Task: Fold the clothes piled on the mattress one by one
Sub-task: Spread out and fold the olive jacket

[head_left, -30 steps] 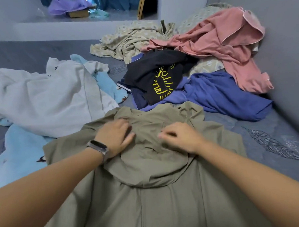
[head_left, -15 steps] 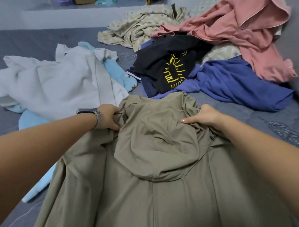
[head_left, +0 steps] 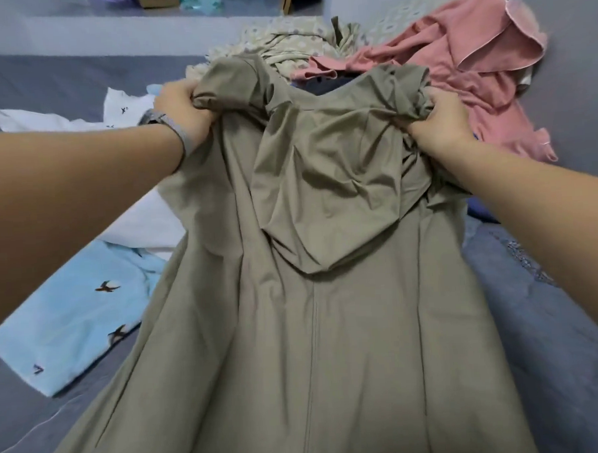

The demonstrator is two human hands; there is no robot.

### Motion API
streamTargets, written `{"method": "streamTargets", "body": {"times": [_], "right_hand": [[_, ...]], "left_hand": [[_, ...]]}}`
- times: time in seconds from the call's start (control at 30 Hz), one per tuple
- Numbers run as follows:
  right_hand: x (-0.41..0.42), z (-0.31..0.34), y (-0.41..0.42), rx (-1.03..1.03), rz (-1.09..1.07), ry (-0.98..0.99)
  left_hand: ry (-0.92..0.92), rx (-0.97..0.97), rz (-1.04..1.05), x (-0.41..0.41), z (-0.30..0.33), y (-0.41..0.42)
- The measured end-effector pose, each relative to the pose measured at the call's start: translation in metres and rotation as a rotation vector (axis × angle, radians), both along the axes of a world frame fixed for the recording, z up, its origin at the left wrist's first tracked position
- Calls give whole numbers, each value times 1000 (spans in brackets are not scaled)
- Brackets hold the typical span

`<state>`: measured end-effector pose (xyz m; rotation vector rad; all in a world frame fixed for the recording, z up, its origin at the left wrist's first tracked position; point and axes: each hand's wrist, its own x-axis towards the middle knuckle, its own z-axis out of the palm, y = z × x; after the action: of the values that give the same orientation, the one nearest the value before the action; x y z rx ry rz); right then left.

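Grey mattress point(head_left: 552, 335) holds unfolded heaps beyond the olive jacket point(head_left: 312, 328), gripped by left hand point(head_left: 183, 109) and right hand point(head_left: 440, 117); folding barely begun.

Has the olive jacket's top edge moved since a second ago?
Yes. Both hands, left hand and right hand, have lifted the olive jacket up, now covering the clothes before the pink garment.

Light: soft, even, dim-cool; no glare.
Shadows: faint, under olive garment point(head_left: 314, 294).
Blur: slight overall.
Distortion: forearms stretched toward frame edges.
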<state>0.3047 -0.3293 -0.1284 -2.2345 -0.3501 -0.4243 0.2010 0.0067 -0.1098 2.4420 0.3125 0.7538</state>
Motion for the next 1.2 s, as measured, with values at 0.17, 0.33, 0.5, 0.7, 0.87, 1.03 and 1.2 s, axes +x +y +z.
{"method": "streamTargets", "body": {"times": [0.17,0.33,0.5,0.7,0.87,1.03,1.2], "right_hand": [[-59,-8,-15,-314,93,-161],[-182,-35,-52,-551,207,-459],[-311,-66,-109,-629,420,-348],[-409,-124,-137,-919,410,58],[-448,-106,-138,-735,258,501],[-455,-89,-125,-145,-35,467],[-446,-72,-111,-224,-467,526]], "left_hand": [[92,163,-278,-63,-25,-5],[108,416,-569,-177,-66,6],[269,597,-629,-295,-107,34],[639,602,-427,-364,-158,29],[749,508,-214,-391,-149,-16],[516,304,-222,-411,-133,-37],[680,458,-380,-428,-118,-50]]}}
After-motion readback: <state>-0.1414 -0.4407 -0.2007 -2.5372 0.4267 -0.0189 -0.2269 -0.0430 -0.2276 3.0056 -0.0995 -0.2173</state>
